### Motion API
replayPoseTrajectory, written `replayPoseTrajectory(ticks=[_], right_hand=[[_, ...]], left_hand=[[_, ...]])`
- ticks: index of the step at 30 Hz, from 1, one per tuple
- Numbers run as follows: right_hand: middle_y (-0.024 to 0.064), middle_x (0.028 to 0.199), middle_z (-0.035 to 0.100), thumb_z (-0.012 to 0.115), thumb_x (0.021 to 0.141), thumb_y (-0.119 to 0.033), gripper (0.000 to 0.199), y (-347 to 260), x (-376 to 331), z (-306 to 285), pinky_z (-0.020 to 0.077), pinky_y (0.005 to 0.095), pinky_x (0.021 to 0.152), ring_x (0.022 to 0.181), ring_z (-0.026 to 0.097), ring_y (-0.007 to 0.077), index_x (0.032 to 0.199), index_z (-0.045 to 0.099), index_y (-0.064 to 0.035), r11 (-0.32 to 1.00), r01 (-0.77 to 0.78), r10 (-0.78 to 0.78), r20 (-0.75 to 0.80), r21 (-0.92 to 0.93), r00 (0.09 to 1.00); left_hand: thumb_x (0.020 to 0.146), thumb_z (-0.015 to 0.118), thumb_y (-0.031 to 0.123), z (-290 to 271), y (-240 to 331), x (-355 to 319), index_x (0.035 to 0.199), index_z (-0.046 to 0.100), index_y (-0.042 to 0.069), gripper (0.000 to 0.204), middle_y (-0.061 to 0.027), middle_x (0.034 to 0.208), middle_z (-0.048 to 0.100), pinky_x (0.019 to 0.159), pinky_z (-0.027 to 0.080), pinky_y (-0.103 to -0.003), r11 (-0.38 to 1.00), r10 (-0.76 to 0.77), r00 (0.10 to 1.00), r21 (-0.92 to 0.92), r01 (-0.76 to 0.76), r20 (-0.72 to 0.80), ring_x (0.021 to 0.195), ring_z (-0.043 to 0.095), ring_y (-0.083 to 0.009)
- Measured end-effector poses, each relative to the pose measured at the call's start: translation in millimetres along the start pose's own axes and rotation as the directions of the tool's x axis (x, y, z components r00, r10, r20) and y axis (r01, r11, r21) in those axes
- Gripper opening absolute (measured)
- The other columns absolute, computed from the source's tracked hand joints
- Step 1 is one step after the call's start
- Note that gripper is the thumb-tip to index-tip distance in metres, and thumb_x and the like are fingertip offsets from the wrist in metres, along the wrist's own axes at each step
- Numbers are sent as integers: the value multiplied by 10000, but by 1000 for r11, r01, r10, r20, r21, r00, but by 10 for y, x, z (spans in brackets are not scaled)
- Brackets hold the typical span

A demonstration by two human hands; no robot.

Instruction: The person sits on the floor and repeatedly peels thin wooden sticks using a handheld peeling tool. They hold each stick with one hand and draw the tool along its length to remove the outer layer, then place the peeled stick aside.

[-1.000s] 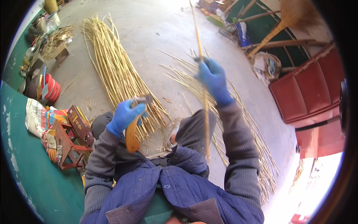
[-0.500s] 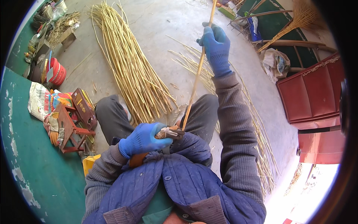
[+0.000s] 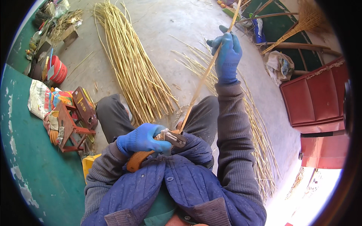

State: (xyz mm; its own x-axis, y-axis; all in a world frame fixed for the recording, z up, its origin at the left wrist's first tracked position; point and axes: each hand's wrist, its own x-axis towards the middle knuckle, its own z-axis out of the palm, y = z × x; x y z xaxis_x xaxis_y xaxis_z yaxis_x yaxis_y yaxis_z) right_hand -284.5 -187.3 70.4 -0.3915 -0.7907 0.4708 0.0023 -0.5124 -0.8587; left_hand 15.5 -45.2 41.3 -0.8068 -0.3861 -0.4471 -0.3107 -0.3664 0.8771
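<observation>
My left hand (image 3: 140, 138), in a blue knitted glove, is closed around a hand tool with a curved orange-brown handle (image 3: 138, 160), whitish wrapping and a dark flat end (image 3: 177, 139). The tool's exact kind is unclear. A long thin pale stalk (image 3: 200, 87) slants up and to the right, its lower end against the dark end of the tool above my lap. Higher up, my gloved right hand (image 3: 228, 57) grips that stalk between thumb and fingers, arm stretched forward. Beyond my knees a thick bundle of yellowish stalks (image 3: 137, 67) lies on the floor.
More loose stalks (image 3: 260, 150) lie along my right side. On the left stand a small red-brown wooden stool (image 3: 69, 130), a brown box (image 3: 83, 107) and a red bucket (image 3: 58, 71). A dark red padded panel (image 3: 316, 92) and a broom (image 3: 298, 28) are at right.
My right hand has shifted right and slightly nearer, tilting the stalk further right. My left hand has moved slightly left and turned the tool, showing more of its curved handle.
</observation>
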Motion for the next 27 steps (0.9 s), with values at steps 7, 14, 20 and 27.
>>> replayPoseTrajectory(ticks=[7,14,20,27], right_hand=[[56,698,613,421,1072,-203,375,34,-54,-18,626,364,742,567,564,109,1275,529,94,997,52,-52,3,52,999],[50,716,618,435,1090,-255,418,14,-79,-38,625,374,761,568,559,101,1294,513,101,988,146,-148,42,52,988],[48,728,620,436,1093,-264,425,-25,-81,-56,624,366,762,571,559,94,1297,511,102,988,142,-143,-1,51,990],[46,720,615,437,1090,-259,423,-7,-136,-60,620,362,760,569,560,97,1288,509,109,994,104,-103,-20,41,994]], left_hand=[[893,781,162,43,4,8,1103,664,-10,296,-45,838,702,585,525,-258,996,86,993,-13,-88,-81,653,661,-88],[886,790,172,25,-61,-17,1077,682,3,277,-42,850,702,637,524,-259,996,86,989,24,-84,-122,701,641,-72],[869,804,213,33,-149,24,1050,696,18,287,-51,831,697,663,521,-274,943,252,945,271,-192,-208,711,630,-71],[889,775,243,6,-105,-25,1121,691,10,339,-79,884,729,719,550,-276,988,78,980,144,-52,-182,783,679,-99]])
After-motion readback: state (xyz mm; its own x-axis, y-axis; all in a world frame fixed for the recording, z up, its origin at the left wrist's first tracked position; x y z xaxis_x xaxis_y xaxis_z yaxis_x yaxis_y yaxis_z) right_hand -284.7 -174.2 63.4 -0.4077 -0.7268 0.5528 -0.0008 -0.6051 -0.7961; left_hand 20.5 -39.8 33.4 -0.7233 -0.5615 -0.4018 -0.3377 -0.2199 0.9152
